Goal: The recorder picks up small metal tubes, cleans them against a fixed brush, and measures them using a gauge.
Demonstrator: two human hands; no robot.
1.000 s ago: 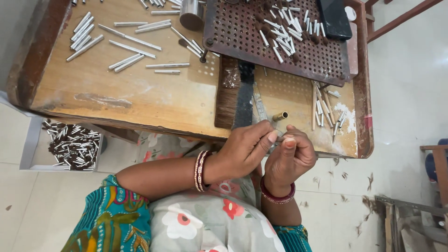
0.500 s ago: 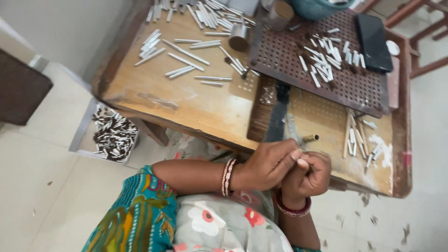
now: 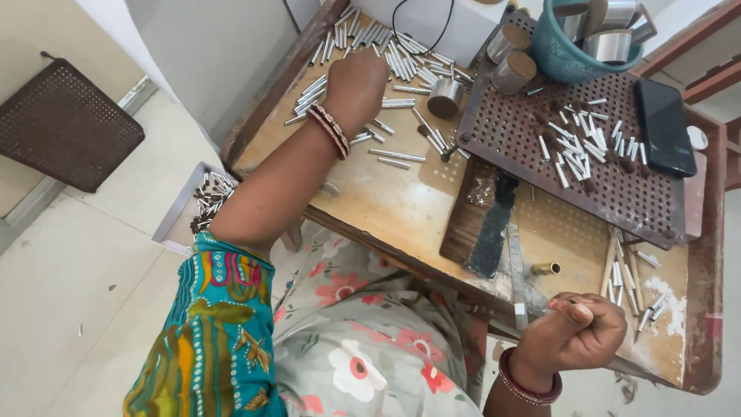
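silver tubes (image 3: 401,58) under left hand (image 3: 356,81), right hand (image 3: 579,332) fisted

We saw a teal sleeve (image 3: 208,340) (multicoloured print), grey floral-patterned cloth (image 3: 363,347), silvery tubes (image 3: 386,46), and a brown perforated board (image 3: 587,154).

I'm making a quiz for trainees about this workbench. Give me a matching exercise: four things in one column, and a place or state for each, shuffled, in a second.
Things:
1. left hand
2. right hand
3. black phone
4. teal bowl

Places or states:
A. lying on the perforated board
B. closed in a fist by the table's near edge
C. holding metal cups at the far side
D. stretched out over the pile of small metal tubes

Pairs: 1-D, 2-B, 3-A, 4-C
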